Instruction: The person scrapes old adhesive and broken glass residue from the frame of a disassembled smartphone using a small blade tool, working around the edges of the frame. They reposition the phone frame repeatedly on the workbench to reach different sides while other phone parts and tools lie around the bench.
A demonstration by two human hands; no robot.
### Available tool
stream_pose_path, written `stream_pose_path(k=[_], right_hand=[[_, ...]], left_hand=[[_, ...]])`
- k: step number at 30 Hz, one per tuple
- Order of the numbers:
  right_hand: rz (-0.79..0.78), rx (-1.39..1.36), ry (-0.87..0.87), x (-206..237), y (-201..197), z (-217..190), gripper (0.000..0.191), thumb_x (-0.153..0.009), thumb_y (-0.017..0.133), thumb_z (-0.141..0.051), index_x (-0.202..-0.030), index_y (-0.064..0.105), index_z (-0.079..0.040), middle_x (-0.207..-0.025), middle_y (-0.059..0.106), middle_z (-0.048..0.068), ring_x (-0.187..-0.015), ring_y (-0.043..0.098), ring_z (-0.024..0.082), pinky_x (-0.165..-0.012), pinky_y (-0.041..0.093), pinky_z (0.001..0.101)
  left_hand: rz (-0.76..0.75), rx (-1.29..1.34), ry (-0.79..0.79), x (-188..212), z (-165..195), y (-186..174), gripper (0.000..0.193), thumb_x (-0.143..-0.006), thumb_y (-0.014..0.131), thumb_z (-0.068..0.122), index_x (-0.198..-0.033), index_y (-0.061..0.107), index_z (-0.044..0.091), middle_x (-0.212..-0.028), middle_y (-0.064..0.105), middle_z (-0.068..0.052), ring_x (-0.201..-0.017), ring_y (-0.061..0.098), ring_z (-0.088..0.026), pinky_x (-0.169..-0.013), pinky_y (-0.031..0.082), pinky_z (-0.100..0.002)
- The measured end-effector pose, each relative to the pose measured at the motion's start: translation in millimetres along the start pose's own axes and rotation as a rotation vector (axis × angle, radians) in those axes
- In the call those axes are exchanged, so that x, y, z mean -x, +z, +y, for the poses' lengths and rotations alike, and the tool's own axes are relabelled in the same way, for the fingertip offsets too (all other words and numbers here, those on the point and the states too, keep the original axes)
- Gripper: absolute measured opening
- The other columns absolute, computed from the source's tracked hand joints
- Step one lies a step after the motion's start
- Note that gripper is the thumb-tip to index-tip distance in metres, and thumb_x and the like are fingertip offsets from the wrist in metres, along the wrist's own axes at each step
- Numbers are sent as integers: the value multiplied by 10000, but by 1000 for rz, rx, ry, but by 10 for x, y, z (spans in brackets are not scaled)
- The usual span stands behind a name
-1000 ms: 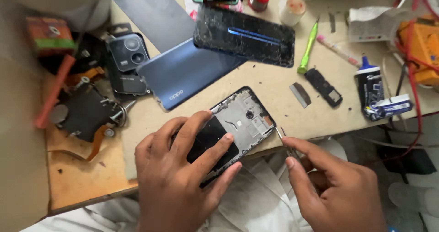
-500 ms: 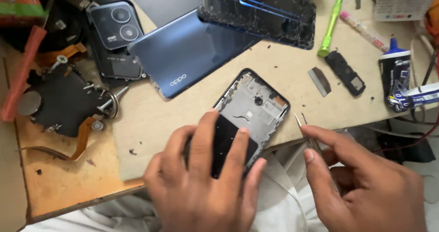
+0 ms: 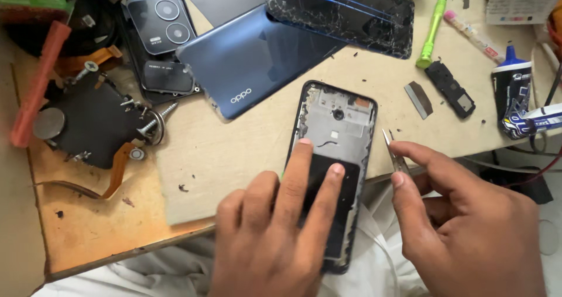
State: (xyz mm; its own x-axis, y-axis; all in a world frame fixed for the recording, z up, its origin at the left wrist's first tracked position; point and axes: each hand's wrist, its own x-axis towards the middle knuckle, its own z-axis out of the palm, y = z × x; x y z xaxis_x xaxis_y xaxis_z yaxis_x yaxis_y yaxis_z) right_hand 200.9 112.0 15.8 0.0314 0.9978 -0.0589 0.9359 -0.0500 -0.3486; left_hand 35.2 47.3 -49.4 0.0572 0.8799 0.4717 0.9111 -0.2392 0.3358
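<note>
head view: opened phone frame (image 3: 336, 139) lies flat on the worktop (image 3: 234, 156), near its front edge, long axis running nearly straight away from the person, top end tilted slightly right; its lower end overhangs the edge and is covered by the left hand (image 3: 275, 238). left fingers (image 3: 295, 174) spread, two laid flat on the dark panel in the frame's lower half. right hand (image 3: 468, 215) just right of the frame, fingers pinching thin metal tweezers (image 3: 393, 152), tips pointing up-left beside the frame's right rim; whether the tips touch it cannot be told. blue back cover (image 3: 252, 62) and cracked screen (image 3: 345, 13) lie beyond, the screen partly cut off at the top.
</note>
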Motion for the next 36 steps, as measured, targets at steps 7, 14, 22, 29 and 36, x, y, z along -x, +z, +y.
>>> stream_pose_path(k=[7,14,22,29,36], right_hand=[[-48,-15,13,72,64,82,428,-826,751,-77,-1244,766,-167,-725,736,24,-548,710,99,-497,536,257],[0,-217,71,365,139,379,477,-886,751,-43,-1358,756,-113,-772,731,50,-572,702,81,-429,521,224],[22,-156,173,571,65,763,460,-927,739,-46,-1385,747,-82,-830,734,100,-653,738,133,-464,512,261],[-42,-102,246,573,40,747,435,-902,726,-67,-1335,740,-112,-818,732,83,-698,764,130,-581,615,249],[0,-120,188,584,58,611,431,-895,736,-23,-1319,764,-94,-796,741,90,-652,769,112,-471,538,234]], left_hand=[[-50,157,44,-18,-21,23,533,-890,615,221,-1387,646,31,-1514,518,-230,-1127,566,-288,-957,460,-402],[-55,230,23,9,17,111,679,-959,641,503,-1382,635,-29,-1492,518,-274,-1139,535,-296,-915,450,-422],[75,30,-90,-93,276,359,752,-1032,505,695,-1405,700,72,-1488,597,-124,-1134,525,-209,-903,327,-408],[86,-21,-107,-85,301,398,720,-1065,487,695,-1397,721,100,-1478,615,-101,-1122,523,-181,-914,318,-400],[86,-17,-110,-73,309,410,722,-1060,477,713,-1384,729,119,-1481,614,-97,-1117,520,-191,-920,323,-401]])
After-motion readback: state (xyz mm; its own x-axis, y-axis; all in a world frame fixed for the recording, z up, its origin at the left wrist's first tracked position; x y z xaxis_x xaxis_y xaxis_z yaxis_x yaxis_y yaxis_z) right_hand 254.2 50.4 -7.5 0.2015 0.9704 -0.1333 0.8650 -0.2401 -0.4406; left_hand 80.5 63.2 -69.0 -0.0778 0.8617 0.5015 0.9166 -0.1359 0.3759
